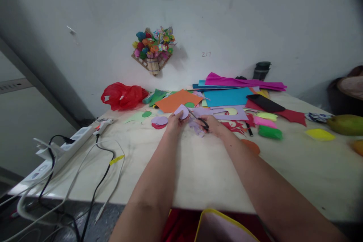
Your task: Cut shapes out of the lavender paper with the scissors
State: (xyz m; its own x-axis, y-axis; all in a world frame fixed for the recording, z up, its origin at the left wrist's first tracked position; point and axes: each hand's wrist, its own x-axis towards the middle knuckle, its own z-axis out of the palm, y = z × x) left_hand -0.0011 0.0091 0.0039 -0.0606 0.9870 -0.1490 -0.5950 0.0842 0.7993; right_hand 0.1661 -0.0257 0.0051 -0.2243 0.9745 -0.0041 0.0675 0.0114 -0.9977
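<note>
A pale surface against a white wall, strewn with coloured sheets. The left hand pinches a lilac piece; the right hand grips scissors at its edge. Cut discs lie beside; several sheets look whole.

Open bench lies on the near side of the fingers, between the two forearms. Just beyond the fingers, loose paper sheets crowd the surface back to the wall. Close on their right lie a black pen and a green lump. Well to their left, past more bare bench, are a power strip and cables.
</note>
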